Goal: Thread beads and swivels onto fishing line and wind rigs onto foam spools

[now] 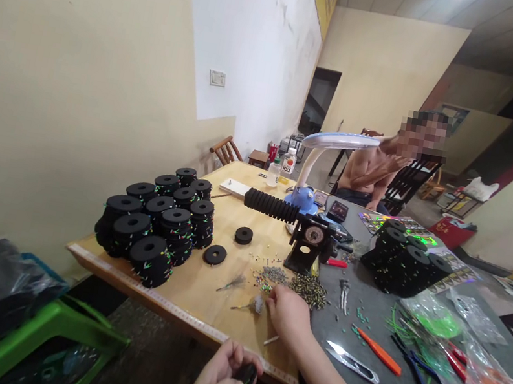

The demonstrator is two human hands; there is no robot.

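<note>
My left hand (pixel 218 379) is low at the bottom of the view, past the table's front edge, its fingers curled around a small black object (pixel 246 377) that is partly hidden. My right hand (pixel 288 312) rests over the wooden tabletop (pixel 201 287) with its fingertips pinched. They are next to a grey fluffy tuft (pixel 257 304) and a heap of mixed dark beads (pixel 309 290). Whether those fingertips hold anything is too small to tell. Several stacks of black foam discs (pixel 157 215) with coloured bits along their edges stand to the left.
A seated shirtless person (pixel 367 174) is behind the table. On the grey mat are snips (pixel 352 363), orange-handled tool (pixel 377 350), pliers (pixel 419 376), more black disc stacks (pixel 399 262) and plastic bags (pixel 469 359). A hand-crank winder (pixel 308 237) and blue desk lamp (pixel 302 196) stand mid-table.
</note>
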